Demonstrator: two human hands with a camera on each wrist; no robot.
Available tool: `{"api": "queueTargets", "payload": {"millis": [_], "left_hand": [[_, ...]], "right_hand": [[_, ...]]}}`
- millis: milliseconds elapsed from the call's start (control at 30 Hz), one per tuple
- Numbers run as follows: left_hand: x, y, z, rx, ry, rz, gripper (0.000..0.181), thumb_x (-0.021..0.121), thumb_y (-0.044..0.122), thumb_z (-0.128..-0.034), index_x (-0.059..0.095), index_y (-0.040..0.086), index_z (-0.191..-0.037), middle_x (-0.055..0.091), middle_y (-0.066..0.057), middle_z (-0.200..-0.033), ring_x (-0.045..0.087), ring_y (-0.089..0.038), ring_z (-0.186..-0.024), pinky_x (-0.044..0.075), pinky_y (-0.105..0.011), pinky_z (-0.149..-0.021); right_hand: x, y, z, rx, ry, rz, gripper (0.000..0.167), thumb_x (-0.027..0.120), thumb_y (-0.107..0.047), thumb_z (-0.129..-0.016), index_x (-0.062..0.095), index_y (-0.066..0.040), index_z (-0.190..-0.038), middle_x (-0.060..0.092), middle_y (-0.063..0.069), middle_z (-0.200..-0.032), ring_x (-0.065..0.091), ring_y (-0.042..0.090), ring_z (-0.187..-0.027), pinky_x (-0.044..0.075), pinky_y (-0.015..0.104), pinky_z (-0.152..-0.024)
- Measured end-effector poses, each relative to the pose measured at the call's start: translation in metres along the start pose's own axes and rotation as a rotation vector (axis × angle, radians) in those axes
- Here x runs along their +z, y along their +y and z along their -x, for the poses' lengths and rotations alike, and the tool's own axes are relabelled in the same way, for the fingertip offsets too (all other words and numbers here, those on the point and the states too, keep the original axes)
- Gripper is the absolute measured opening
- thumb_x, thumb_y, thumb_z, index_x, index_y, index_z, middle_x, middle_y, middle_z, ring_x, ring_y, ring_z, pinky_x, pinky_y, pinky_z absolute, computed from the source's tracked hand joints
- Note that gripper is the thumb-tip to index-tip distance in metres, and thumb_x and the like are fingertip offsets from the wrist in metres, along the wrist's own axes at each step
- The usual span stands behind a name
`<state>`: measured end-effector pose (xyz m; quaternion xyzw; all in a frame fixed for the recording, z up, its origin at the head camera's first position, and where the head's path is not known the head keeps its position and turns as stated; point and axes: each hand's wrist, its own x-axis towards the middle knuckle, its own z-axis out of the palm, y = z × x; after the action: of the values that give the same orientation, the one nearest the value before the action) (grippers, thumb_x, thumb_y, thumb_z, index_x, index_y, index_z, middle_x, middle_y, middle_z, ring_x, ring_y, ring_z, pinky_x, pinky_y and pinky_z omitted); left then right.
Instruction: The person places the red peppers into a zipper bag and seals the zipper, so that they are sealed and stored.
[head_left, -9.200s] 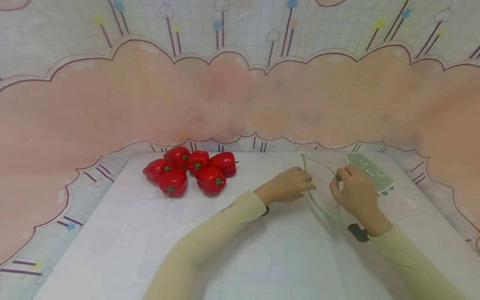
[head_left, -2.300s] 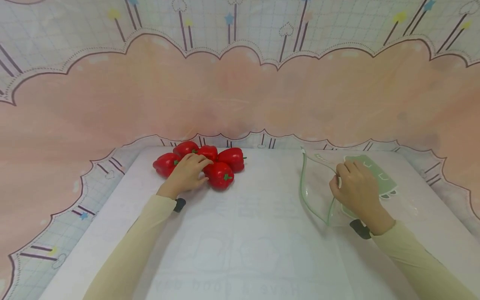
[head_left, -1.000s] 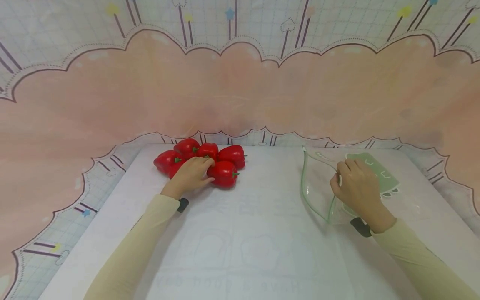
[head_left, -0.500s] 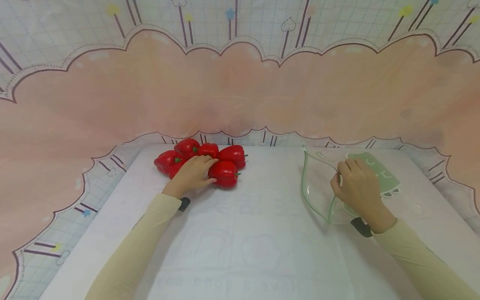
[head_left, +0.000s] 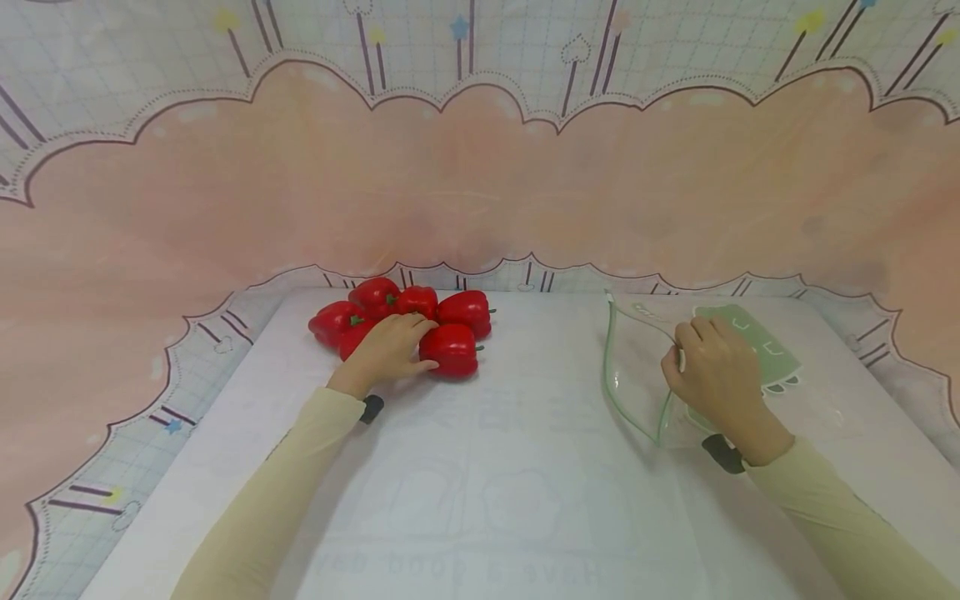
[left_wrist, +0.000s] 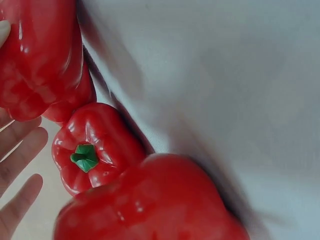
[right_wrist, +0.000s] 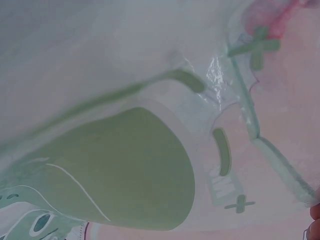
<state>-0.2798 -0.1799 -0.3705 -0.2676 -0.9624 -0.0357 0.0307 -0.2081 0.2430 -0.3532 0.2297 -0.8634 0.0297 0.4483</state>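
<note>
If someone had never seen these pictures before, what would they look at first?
Probably the shiny red peppers, bunched toward the back left of the white table, with the left hand gripping the front right one. Next, maybe the clear bag with green edges on the right, pinched by the right hand. Behind everything, the big peach cloud pattern stands out too.

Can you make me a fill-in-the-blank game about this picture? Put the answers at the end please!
1. The head view shows ____ peppers.
2. Apart from their stems, the peppers are ____.
3. In the head view, the see-through bag is to the ____ of the peppers.
4. The right grip holds the rim of the ____, not a pepper.

Missing words: six; red; right; bag.
</note>
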Motion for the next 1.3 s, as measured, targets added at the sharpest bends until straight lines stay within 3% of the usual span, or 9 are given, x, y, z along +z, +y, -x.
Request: {"api": "queueTargets", "payload": {"millis": [167,433,967,1300], "left_hand": [[0.0,0.002,0.0,-0.005,-0.007,0.014,0.071,0.079,0.038,-0.0724,0.051,0.008,-0.131,0.063,-0.011,-0.121,0.058,-0.029,-0.113,0.042,-0.049,-0.104],[-0.001,0.005,0.001,0.053,0.039,0.009,0.072,0.079,0.037,-0.0712,0.052,0.007,-0.131,0.064,-0.011,-0.12,0.059,-0.028,-0.111,0.041,-0.048,-0.105],[-0.005,0.015,0.001,0.143,0.065,-0.018,0.068,0.082,0.035,-0.0676,0.056,0.008,-0.125,0.063,-0.009,-0.12,0.055,-0.027,-0.115,0.041,-0.048,-0.105],[-0.001,0.017,0.0,0.199,0.093,-0.001,0.07,0.084,0.032,-0.0651,0.055,0.009,-0.124,0.064,-0.007,-0.118,0.057,-0.026,-0.112,0.047,-0.045,-0.099]], "right_hand": [[0.0,0.001,-0.001,-0.004,-0.018,0.008,0.01,0.053,-0.005,-0.07,0.052,0.004,-0.065,0.048,0.014,-0.057,0.042,0.027,-0.052,0.033,0.032,-0.043],[0.002,0.001,0.001,0.004,0.017,-0.003,0.009,0.052,-0.004,-0.069,0.052,0.003,-0.065,0.05,0.014,-0.058,0.043,0.028,-0.052,0.034,0.034,-0.042],[0.002,0.001,0.001,-0.005,0.025,-0.001,0.009,0.052,-0.005,-0.069,0.052,0.003,-0.064,0.049,0.014,-0.057,0.043,0.027,-0.051,0.033,0.033,-0.041],[0.003,0.0,0.001,-0.01,0.041,-0.006,0.011,0.051,-0.005,-0.07,0.051,0.004,-0.065,0.048,0.014,-0.057,0.044,0.03,-0.052,0.034,0.035,-0.044]]}}
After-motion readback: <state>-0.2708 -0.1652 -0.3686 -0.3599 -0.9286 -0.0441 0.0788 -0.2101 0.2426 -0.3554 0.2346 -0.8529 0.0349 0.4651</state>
